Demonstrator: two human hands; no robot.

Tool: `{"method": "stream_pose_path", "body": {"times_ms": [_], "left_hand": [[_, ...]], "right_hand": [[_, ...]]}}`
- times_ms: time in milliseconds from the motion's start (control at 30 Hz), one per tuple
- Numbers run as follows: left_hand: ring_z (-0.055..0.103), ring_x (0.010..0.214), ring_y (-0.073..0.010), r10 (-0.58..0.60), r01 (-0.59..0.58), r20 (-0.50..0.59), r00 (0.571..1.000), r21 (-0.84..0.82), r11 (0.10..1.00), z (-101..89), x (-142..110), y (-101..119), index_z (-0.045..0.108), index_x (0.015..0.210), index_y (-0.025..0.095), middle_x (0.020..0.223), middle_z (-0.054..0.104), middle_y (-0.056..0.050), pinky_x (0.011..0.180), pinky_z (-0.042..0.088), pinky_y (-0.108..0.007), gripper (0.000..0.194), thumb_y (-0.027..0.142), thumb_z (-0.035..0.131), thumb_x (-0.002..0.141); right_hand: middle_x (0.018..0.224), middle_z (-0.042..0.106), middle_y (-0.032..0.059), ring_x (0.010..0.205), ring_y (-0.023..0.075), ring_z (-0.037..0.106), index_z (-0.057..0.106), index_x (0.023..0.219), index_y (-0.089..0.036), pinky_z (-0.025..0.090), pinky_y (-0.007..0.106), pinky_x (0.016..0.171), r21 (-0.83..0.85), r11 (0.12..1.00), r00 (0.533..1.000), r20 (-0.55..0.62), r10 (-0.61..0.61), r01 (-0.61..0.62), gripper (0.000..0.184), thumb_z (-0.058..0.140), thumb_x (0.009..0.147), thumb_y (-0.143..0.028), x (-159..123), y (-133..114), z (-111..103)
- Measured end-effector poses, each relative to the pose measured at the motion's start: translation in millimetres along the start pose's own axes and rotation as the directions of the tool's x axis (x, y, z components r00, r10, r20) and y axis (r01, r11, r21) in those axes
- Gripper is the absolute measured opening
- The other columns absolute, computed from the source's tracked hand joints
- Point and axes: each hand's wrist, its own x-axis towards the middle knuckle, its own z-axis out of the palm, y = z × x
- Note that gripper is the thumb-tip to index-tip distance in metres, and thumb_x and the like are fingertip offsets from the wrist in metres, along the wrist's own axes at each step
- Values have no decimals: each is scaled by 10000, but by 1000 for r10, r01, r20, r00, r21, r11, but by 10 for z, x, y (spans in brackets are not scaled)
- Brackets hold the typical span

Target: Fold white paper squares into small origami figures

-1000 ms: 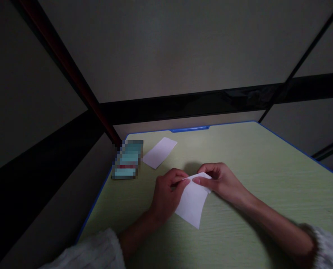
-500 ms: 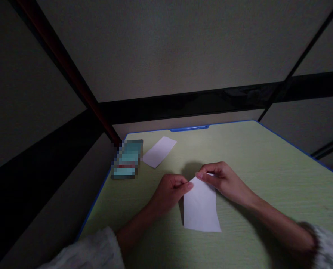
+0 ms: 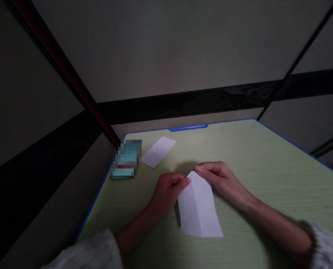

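Note:
A sheet of white paper [image 3: 199, 209] with a lengthwise crease hangs between my hands, its lower end toward me. My left hand [image 3: 169, 190] pinches its upper left edge between thumb and fingers. At the upper right edge, my right hand [image 3: 222, 177] pinches the same sheet, thumb on top. The top corners slope inward, so the upper end looks narrow. Fingers behind the paper are partly hidden.
A folded white paper [image 3: 159, 152] lies farther back on the pale green table [image 3: 267, 164], which has a blue rim. Beside it, at the left edge, sits a blurred teal rectangular object [image 3: 126, 158]. Dark-striped panels [image 3: 183, 56] stand behind the table.
The paper has opened wider along its crease, and its lower end has spread. My left hand has shifted slightly left; both hands keep their pinch.

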Motion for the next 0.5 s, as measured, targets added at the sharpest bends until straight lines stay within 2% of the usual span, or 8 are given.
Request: {"method": "stream_pose_path", "body": {"times_ms": [100, 167, 267, 367, 500], "left_hand": [[272, 439, -52, -20, 16, -57, 998, -72, 997, -25, 7, 4, 462, 469, 133, 442, 351, 51, 420, 189, -191, 301, 357, 546, 651], [281, 444, -54, -28, 19, -82, 996, -104, 994, -32, 10, 12, 467, 462, 131, 442, 358, 49, 427, 199, -190, 308, 365, 556, 642], [294, 447, -56, -33, 21, -101, 994, -119, 993, -30, 11, 24, 473, 455, 128, 437, 363, 46, 433, 208, -190, 304, 360, 559, 633], [293, 441, -56, -17, 8, -85, 996, -101, 995, -21, 9, 28, 469, 452, 128, 432, 360, 45, 427, 205, -190, 302, 355, 560, 627], [294, 436, -56, 16, -14, 42, 999, -47, 999, -16, -4, 7, 488, 470, 122, 439, 363, 43, 416, 199, -189, 302, 357, 543, 650]], "right_hand": [[554, 579, 5, 520, 95, 486, 631, 602, -138, 379, 223, 507, 83, 991, 983, -163, -90, 105, 249, 567, 710, -354, 20, 25, -61], [619, 616, 18, 577, 112, 518, 658, 665, -155, 407, 241, 561, 93, 982, 967, -208, -144, 166, 173, 595, 693, -313, 24, 46, -104], [637, 620, 13, 580, 111, 519, 665, 747, -176, 409, 236, 547, 60, 976, 964, -177, -198, 212, 115, 609, 679, -251, 11, 57, -127], [598, 595, 7, 531, 102, 502, 651, 732, -166, 391, 223, 491, -13, 972, 964, -125, -233, 233, 87, 597, 670, -194, -10, 38, -99], [627, 591, 24, 577, 123, 525, 644, 682, -150, 397, 237, 505, -176, 914, 926, -26, -377, 367, 72, 599, 640, -112, -34, 17, -45]]}}
